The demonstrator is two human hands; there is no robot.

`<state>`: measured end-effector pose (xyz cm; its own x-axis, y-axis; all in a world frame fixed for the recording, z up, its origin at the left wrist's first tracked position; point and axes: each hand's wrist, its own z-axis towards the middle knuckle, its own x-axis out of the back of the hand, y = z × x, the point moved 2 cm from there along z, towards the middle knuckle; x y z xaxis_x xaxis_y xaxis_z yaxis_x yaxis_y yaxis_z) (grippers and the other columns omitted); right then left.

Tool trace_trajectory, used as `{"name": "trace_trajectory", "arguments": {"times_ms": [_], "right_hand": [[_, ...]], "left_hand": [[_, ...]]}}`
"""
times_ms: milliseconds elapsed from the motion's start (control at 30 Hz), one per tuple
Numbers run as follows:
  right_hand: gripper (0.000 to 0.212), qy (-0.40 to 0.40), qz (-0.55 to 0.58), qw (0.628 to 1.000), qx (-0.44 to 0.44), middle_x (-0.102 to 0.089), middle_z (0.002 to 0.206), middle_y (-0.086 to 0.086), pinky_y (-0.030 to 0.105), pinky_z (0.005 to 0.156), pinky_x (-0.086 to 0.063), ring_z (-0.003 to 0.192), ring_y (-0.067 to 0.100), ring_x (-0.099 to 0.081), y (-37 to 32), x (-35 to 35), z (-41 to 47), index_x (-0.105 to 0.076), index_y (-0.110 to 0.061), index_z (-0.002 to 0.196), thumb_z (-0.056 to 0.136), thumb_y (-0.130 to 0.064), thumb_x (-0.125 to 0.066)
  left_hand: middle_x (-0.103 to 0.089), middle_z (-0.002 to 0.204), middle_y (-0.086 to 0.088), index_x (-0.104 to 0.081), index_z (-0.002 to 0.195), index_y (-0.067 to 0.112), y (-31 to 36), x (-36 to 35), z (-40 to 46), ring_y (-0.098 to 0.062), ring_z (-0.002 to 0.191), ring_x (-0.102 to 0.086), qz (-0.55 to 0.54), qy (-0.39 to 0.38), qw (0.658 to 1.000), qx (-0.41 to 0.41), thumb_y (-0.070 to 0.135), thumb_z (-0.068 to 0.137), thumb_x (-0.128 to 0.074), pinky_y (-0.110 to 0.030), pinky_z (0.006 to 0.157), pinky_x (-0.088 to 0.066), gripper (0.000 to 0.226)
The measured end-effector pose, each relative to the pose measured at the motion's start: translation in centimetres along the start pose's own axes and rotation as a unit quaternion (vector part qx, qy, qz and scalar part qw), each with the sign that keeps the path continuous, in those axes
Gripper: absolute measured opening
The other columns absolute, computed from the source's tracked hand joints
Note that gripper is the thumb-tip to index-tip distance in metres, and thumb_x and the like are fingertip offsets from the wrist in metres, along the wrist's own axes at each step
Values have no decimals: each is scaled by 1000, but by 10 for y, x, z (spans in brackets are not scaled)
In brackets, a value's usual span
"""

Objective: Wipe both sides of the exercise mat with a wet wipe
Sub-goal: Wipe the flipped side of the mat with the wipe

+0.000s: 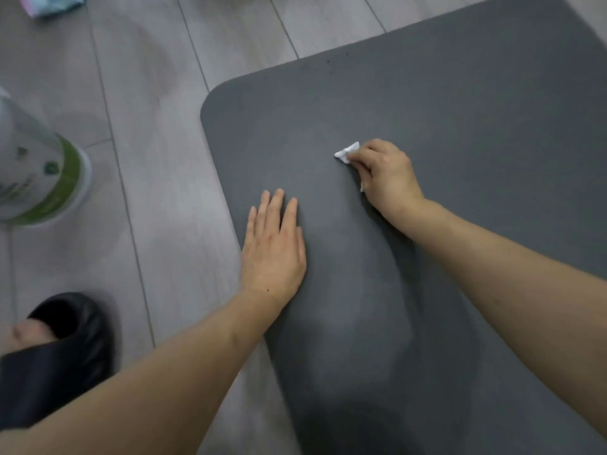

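Observation:
A dark grey exercise mat (460, 133) lies flat on the wooden floor and fills the right half of the view. My right hand (386, 174) grips a small crumpled white wet wipe (346, 152) and holds it against the mat near its middle. Only a corner of the wipe shows past my fingers. My left hand (274, 247) rests flat on the mat, fingers straight, close to its left edge. A paler, streaked patch runs down the mat below my hands.
A round canister with a green band (42, 172) stands on the floor at the left. A foot in a black slipper (56, 349) is at the lower left. A pale blue packet (52, 3) lies at the top left corner.

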<state>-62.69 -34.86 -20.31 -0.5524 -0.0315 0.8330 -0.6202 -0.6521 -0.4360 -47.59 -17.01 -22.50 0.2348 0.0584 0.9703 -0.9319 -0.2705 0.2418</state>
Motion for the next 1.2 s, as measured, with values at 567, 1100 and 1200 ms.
{"name": "trace_trajectory", "arguments": {"times_ms": [567, 1100, 1200], "right_hand": [[17, -19, -42, 992, 119, -59, 85, 21, 44, 66, -49, 76, 39, -56, -3, -22, 37, -75, -4, 90, 94, -11, -60], [26, -193, 47, 938, 284, -67, 102, 14, 35, 76, -51, 81, 32, -57, -39, 20, -64, -73, -2, 111, 89, 6, -61], [21, -91, 9, 968, 233, -64, 83, 15, 39, 65, -51, 72, 36, -57, -53, -32, 30, -78, -9, 102, 91, -8, -60]], "left_hand": [[-25, 168, -3, -37, 156, 18, -6, -6, -13, -21, 158, -15, 47, 25, 998, 46, 36, 99, -27, -49, 127, -14, 60], [-41, 161, -10, -50, 148, 9, -6, -1, -21, -26, 152, -32, 4, 60, 997, 55, 25, 96, -32, -48, 125, -24, 57], [-44, 158, -9, -50, 148, 10, -9, 5, -29, -25, 149, -37, 4, 52, 997, 61, 24, 99, -41, -46, 123, -29, 52]]}}
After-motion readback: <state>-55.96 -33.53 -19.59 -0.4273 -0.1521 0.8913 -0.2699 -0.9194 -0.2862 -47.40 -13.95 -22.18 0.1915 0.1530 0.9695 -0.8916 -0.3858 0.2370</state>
